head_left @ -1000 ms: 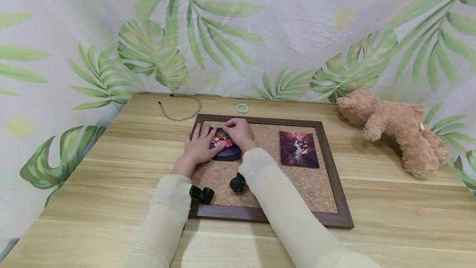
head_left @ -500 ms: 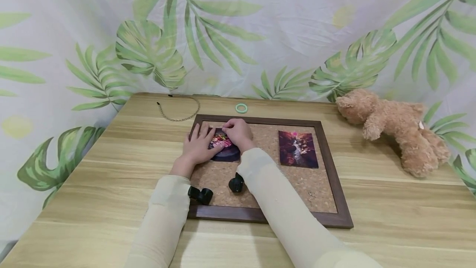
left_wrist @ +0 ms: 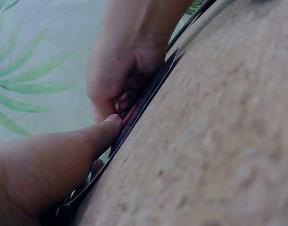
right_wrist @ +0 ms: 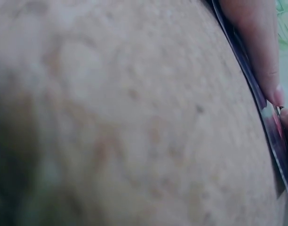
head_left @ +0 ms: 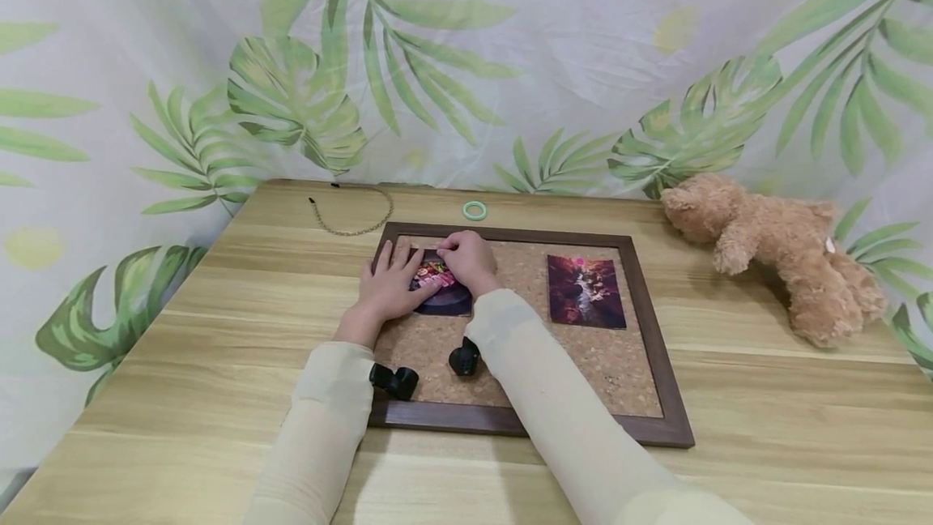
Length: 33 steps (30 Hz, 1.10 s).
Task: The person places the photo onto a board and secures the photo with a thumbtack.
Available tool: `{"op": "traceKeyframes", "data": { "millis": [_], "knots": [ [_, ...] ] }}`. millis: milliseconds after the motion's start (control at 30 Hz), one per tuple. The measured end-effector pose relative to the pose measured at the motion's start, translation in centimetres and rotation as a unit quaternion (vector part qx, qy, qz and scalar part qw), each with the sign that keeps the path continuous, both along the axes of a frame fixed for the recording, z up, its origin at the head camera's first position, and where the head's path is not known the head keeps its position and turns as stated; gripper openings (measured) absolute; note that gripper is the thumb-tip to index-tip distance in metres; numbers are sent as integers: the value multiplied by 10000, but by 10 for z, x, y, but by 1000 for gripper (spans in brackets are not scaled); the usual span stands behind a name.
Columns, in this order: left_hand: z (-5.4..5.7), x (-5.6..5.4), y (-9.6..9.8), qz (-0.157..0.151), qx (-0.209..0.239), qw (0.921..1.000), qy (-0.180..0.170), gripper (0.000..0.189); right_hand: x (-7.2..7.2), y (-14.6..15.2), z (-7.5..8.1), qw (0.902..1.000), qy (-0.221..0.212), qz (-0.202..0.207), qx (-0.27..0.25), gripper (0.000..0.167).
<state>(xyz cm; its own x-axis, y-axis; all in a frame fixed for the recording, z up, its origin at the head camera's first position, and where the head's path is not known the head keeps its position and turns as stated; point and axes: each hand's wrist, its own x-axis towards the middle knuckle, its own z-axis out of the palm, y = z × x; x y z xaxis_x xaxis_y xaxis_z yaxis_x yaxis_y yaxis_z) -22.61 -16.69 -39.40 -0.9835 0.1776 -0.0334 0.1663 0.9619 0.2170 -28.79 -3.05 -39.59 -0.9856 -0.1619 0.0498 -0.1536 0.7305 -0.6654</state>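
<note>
My left hand [head_left: 386, 292] lies spread over the left side of a dark photo [head_left: 443, 303] with a colourful middle, its thumb pressing on the picture. At the photo's top edge, my right hand [head_left: 472, 262] has curled fingers and pinches what looks like a push pin, mostly hidden by the fingertips. Under the photo is a brown-framed corkboard [head_left: 426, 347]. On the board's right half a second photo [head_left: 589, 298], reddish and dark, is held by a pink push pin [head_left: 579, 262]. The left wrist view shows the left thumb [left_wrist: 104, 134] close beside the right fingertips.
A brown teddy bear [head_left: 773, 253] lies on the table at the right. Behind the board are a pale green ring [head_left: 475, 219] and a thin chain [head_left: 350, 234]. Black wrist cameras [head_left: 394, 382] overlap the board's lower left. A leaf-patterned cloth [head_left: 437, 63] hangs behind the table.
</note>
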Motion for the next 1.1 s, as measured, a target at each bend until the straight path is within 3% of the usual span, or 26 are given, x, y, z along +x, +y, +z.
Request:
{"op": "traceKeyframes", "data": {
  "millis": [267, 533, 733, 867, 1100],
  "knots": [
    [-1, -2, 1, -11, -31, 10000, -4, 70, 0, -1, 3, 9997, -16, -2, 239, 10],
    [0, 0, 0, 19, -12, 10000, -4, 69, 3, 0, -2, 9998, 128, 43, -146, 17],
    [1, 1, 1, 3, 17, 10000, 8, 70, 3, 1, -6, 9989, 258, -109, -368, 10],
    [0, 1, 1, -5, -2, 10000, 4, 70, 2, 1, -7, 9991, 411, -83, 2, 9],
    [1, 1, 0, 6, -14, 10000, 0, 70, 2, -2, -1, 9927, 545, 395, 1001, 10]
  ]
}}
